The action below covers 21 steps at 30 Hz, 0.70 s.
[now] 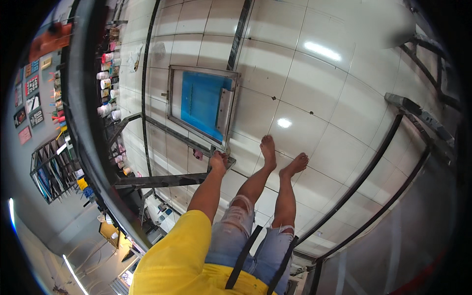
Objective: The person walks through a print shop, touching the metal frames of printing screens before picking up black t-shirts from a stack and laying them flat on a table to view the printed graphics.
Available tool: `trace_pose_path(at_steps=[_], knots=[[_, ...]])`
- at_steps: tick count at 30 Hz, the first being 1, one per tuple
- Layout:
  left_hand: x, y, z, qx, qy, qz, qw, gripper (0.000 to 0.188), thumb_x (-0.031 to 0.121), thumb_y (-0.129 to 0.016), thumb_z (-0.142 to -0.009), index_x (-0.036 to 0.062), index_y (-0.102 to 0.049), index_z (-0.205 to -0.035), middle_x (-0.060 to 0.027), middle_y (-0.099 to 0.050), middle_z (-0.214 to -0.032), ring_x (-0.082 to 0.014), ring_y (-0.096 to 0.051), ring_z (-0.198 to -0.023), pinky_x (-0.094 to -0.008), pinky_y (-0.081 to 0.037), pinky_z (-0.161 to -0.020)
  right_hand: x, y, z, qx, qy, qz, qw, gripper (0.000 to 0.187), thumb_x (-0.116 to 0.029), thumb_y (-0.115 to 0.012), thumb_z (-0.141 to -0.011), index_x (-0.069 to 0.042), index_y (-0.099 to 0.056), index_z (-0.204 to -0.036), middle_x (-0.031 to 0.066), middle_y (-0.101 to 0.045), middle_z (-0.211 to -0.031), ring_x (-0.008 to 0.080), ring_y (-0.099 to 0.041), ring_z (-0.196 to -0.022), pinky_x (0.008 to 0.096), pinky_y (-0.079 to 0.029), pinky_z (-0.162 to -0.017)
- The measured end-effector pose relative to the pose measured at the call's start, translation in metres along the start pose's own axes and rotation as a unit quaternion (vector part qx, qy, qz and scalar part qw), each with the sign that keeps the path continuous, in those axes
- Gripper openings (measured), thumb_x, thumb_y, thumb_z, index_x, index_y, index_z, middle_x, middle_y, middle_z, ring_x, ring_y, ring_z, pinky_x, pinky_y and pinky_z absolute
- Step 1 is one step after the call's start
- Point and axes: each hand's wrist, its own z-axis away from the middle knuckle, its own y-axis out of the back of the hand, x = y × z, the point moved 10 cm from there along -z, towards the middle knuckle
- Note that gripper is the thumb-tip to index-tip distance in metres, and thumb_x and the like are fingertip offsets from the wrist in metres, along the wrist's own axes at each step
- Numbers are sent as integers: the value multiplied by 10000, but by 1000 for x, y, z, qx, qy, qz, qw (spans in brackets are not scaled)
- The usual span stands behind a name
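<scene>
My left hand (218, 161) reaches out from a yellow sleeve, its fingers curled closed at the end of a black metal bar (191, 178). What lies between the fingers is too small to make out. Just beyond the hand is the lower corner of a metal-edged screen frame (169, 96) with a blue sheet or mesh (200, 105) in it. A long metal strip-like piece (224, 110) lies along the right side of the blue area. Beside my hand is a small pink item (197, 155). My right hand is out of the picture.
Black metal bars (146, 98) run around the screen frame over a white tiled floor (314, 98). Shelves of jars (105, 83) line the left. A black rail (366, 184) crosses at right, with a dark metal stand (413, 105) beyond. My bare feet (293, 164) are on the tiles.
</scene>
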Motion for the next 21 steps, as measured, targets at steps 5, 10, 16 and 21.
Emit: trace_pose_path(at_steps=[5, 10, 16, 21], knots=[[-22, 38, -86, -7, 38, 13, 999, 423, 480, -446, -981, 91, -523, -1129, -64, -636, -914, -182, -610, -721, -323, -484, -593, 180, -352, 351, -96, -385, -34, 917, 434, -284, -399, -1027, 88, -531, -1208, 241, -545, -1277, 315, -495, -1215, 392, -351, -1056], [-47, 44, -164, -13, 22, 16, 1000, 419, 389, -400, -993, 55, -483, -1232, -136, -551, -1154, -244, -601, -925, -334, -524, -720, 284, -426, 438, -105, -450, 25, 886, 427, -285, -346, -1039, 76, -532, -1169, 221, -553, -1234, 321, -489, -1190, 405, -352, -1032], [-100, 44, -277, -58, 54, -11, 997, 547, 514, -277, -1015, 101, -520, -1279, -83, -590, -1130, -231, -569, -979, -363, -487, -850, 288, -432, 447, -92, -479, 54, 872, 204, -70, -435, -976, -5, -483, -1163, 139, -549, -1157, 284, -519, -1124, 389, -420, -930], [-112, 47, -336, -178, -85, 18, 980, 648, 582, -253, -994, 88, -482, -1347, -99, -534, -1325, -251, -506, -1163, -427, -379, -1026, 249, -427, 422, -95, -360, 175, 911, 192, -139, -384, -998, 2, -492, -1071, 139, -525, -1161, 310, -485, -1122, 428, -389, -923]])
